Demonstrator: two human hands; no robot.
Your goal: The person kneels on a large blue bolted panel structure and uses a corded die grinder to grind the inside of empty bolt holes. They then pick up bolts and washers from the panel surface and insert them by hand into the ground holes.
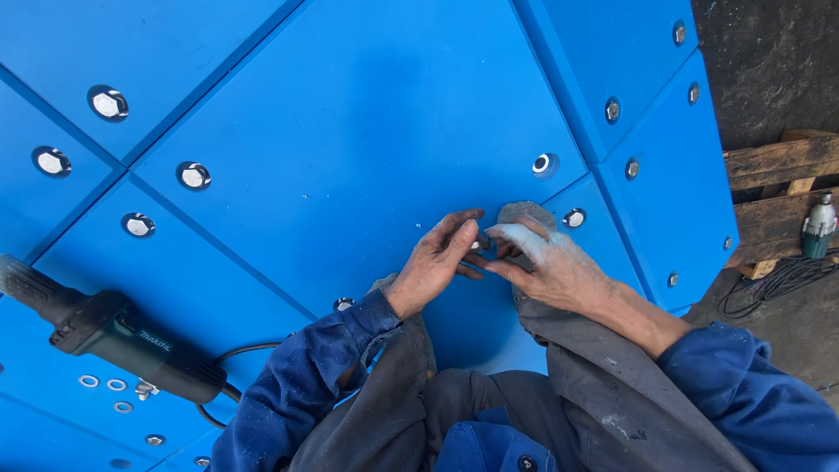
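Grey work trousers [489,411] and dark blue sleeves [301,385] filled the bottom of the head view, closest to the lens, with the person seated on a big blue panelled surface [350,114]. Both hands met near the middle of that surface. The left hand [437,262] lay palm down on the blue panel, its fingers stretched forward and only slightly spread, the tips reaching toward the other hand. The right hand [551,262], dusted pale grey, pinched a small part between thumb and forefinger; that part was too small and too hidden by the fingers to name. Just behind the right fingers sat a round grey disc [524,212], partly covered by them (whether the hand touched it I could not tell). A recessed bolt [574,218] showed just beside the disc, and another bolt hole [544,163] lay a little further up the panel.

Off to the left, well apart from the hands, an angle grinder [114,336] with a dark body rested on the panel, its cable [232,358] curling toward the left sleeve. Loose washers [105,385] lay beside it. More bolt heads [108,103] dotted the neighbouring panels. At the right edge stood a wooden pallet [778,166], with a green and grey power tool [820,225] on it.
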